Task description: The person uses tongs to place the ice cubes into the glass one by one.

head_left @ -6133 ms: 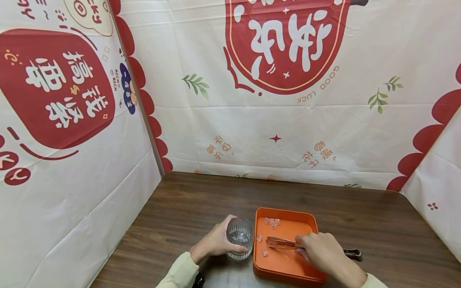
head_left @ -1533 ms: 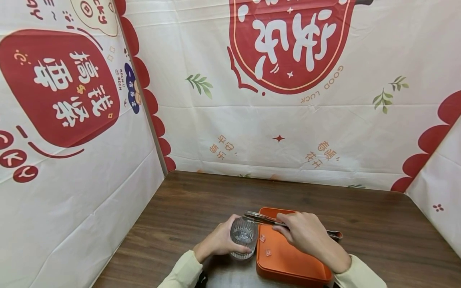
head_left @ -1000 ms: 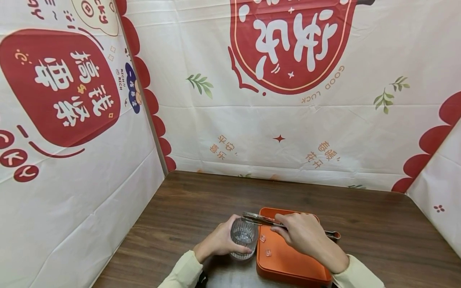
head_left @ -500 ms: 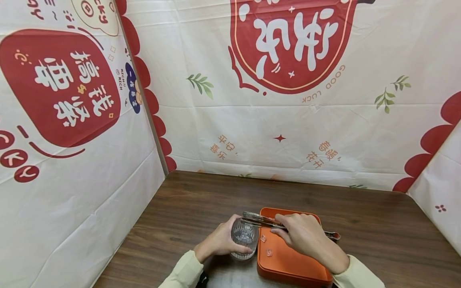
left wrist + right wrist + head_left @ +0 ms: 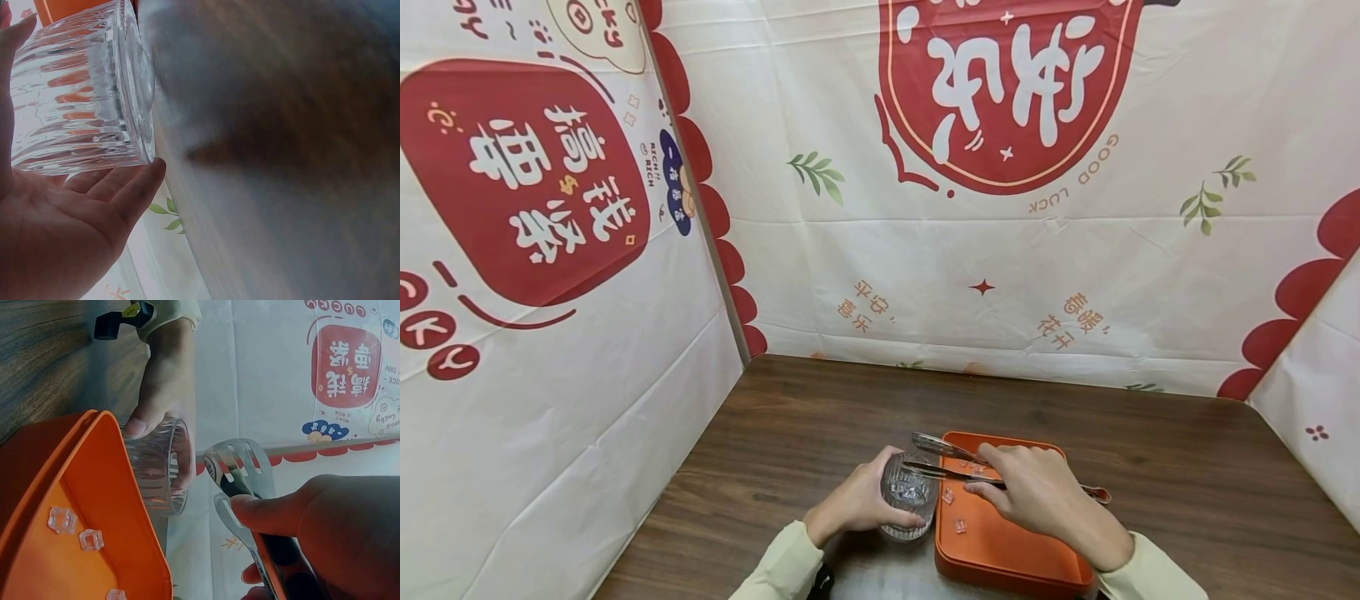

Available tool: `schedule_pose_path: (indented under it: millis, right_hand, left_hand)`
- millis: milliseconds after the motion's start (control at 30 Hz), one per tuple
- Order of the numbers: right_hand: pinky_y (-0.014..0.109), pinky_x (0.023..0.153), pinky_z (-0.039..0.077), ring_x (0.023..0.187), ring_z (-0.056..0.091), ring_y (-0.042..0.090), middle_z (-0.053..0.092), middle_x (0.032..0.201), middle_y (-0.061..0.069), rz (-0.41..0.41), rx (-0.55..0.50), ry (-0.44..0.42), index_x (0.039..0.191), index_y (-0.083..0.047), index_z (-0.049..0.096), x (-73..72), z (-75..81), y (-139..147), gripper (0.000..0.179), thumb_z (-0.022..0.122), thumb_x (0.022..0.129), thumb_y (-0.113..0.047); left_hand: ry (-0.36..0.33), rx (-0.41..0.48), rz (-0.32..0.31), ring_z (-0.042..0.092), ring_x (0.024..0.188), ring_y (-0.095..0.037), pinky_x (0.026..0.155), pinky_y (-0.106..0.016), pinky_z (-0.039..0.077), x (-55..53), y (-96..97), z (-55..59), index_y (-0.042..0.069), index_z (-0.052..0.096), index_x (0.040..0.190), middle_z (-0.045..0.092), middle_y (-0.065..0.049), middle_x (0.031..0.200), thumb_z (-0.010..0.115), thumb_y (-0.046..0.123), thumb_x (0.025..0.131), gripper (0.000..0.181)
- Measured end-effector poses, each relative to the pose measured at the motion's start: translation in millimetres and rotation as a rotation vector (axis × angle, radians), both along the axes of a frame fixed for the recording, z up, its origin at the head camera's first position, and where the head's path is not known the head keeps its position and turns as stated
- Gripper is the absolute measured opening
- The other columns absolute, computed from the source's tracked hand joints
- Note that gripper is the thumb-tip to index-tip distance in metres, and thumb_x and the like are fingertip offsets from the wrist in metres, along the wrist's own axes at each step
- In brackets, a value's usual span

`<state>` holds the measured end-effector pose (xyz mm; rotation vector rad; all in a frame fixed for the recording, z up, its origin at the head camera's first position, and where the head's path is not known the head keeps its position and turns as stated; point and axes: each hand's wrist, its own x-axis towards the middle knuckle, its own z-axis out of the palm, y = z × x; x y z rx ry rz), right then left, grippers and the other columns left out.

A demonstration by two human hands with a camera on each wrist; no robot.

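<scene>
Orange tray (image 5: 985, 546) holds clear cubes (image 5: 959, 526) near its left edge. Left hand (image 5: 859, 500) grips a glass (image 5: 912, 493) just outside it; right hand (image 5: 1037, 493) holds parted tongs (image 5: 951, 474).

Dark wood-grain table (image 5: 820, 408) | orange tray (image 5: 1000, 546) flat on top | ribbed glass (image 5: 910, 493) beside tray, base seemingly on wood

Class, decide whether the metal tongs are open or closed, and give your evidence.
Open: the tongs have their two tips standing apart in the head view.
</scene>
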<state>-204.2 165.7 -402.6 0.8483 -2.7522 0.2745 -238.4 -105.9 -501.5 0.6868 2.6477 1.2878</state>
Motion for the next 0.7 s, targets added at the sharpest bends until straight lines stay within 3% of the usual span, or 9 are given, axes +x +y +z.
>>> schedule_pose_path:
  millis: [233, 500, 700]
  right_hand:
    - [0.023, 0.044, 0.031, 0.047, 0.038, -0.001, 0.052, 0.062, -0.017, -0.038, 0.011, -0.023, 0.1, -0.021, 0.063, 1.3, 0.0, 6, 0.033, 0.069, 0.087, -0.051]
    - [0.024, 0.043, 0.031, 0.049, 0.043, 0.0, 0.051, 0.062, -0.016, -0.083, 0.03, -0.064, 0.103, -0.02, 0.063, 2.7, -0.4, 16, 0.039, 0.067, 0.087, -0.055]
    - [0.025, 0.043, 0.032, 0.051, 0.048, 0.003, 0.058, 0.068, -0.014, -0.12, 0.033, -0.11, 0.103, -0.019, 0.064, 3.3, -1.4, 23, 0.041, 0.069, 0.085, -0.055]
  left_hand:
    - [0.002, -0.006, 0.001, 0.063, 0.089, -0.008, 0.078, -0.025, 0.051, -0.3, 0.0, -0.2, 0.024, 0.047, 0.129, 0.068, 0.0, 0.104, 0.092, 0.044, 0.064, 0.082]
    - [0.004, 0.0, -0.007, 0.064, 0.091, -0.011, 0.079, -0.025, 0.051, 0.1, 0.4, 1.2, 0.019, 0.048, 0.13, 0.068, -0.001, 0.105, 0.092, 0.043, 0.064, 0.083]
    - [0.007, -0.008, -0.001, 0.064, 0.093, -0.012, 0.079, -0.026, 0.052, 0.6, 0.8, 0.7, 0.022, 0.048, 0.129, 0.068, -0.001, 0.106, 0.092, 0.043, 0.064, 0.081]
